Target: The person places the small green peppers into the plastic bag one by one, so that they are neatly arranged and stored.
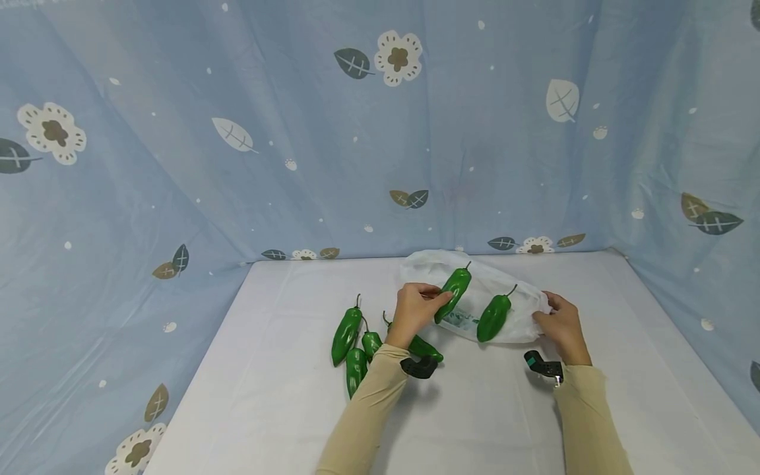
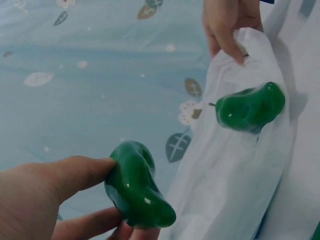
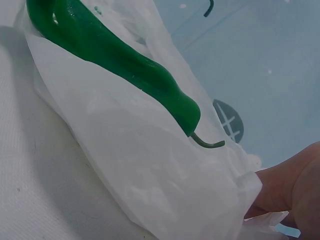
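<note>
My left hand point(image 1: 412, 311) pinches a green pepper point(image 1: 456, 289) between thumb and fingers, holding it above a white plastic bag point(image 1: 525, 318). In the left wrist view this held pepper point(image 2: 132, 182) shows its smooth, glossy underside. A second green pepper point(image 1: 495, 318) lies on the bag, its thin stem pointing to the far right. At the bag's right end, my right hand point(image 1: 561, 324) grips the plastic edge between thumb and fingers. The right wrist view shows the bunched plastic at the thumb point(image 3: 280, 187); part of the fingers is hidden there.
Left of my left forearm, several green peppers lie on the white table point(image 1: 261, 382), one pepper point(image 1: 346, 336) outermost. Another pepper point(image 1: 423, 348) sits partly behind my left wrist. A blue patterned curtain point(image 1: 320, 132) hangs behind the table and along its sides.
</note>
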`<state>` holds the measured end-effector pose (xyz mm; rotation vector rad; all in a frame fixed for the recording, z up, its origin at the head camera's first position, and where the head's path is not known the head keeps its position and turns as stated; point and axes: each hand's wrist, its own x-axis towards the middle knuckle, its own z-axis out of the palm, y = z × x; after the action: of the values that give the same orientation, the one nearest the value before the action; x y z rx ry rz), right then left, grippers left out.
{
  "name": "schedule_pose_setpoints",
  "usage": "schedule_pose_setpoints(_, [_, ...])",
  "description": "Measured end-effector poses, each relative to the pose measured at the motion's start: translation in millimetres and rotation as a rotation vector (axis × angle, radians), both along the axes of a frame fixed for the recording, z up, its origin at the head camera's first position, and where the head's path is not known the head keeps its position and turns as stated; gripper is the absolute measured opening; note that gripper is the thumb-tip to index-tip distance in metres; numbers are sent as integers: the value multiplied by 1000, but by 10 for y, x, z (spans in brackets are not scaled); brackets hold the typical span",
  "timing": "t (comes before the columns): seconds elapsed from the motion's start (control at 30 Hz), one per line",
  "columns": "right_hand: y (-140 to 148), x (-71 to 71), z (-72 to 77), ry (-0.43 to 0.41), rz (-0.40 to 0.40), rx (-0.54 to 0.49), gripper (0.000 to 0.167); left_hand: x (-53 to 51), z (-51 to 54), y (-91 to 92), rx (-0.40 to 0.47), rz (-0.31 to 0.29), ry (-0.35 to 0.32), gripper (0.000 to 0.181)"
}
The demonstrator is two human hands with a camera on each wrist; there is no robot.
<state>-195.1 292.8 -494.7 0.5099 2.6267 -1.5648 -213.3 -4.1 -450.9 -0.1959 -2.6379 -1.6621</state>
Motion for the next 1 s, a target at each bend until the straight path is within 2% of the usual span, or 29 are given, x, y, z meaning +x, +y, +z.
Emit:
schedule_pose_setpoints(0.13, [-4, 0, 4, -1, 3, -2, 66, -12, -25, 42, -3, -4, -14, 33])
schedule_pose_setpoints(0.63, [-4, -7, 0, 8, -7, 18, 65, -30, -81, 204, -34, -53, 22, 32])
schedule_pose_setpoints(1.0, [10, 0, -7, 8, 4, 18, 65, -92, -185, 277, -90, -60, 47, 29])
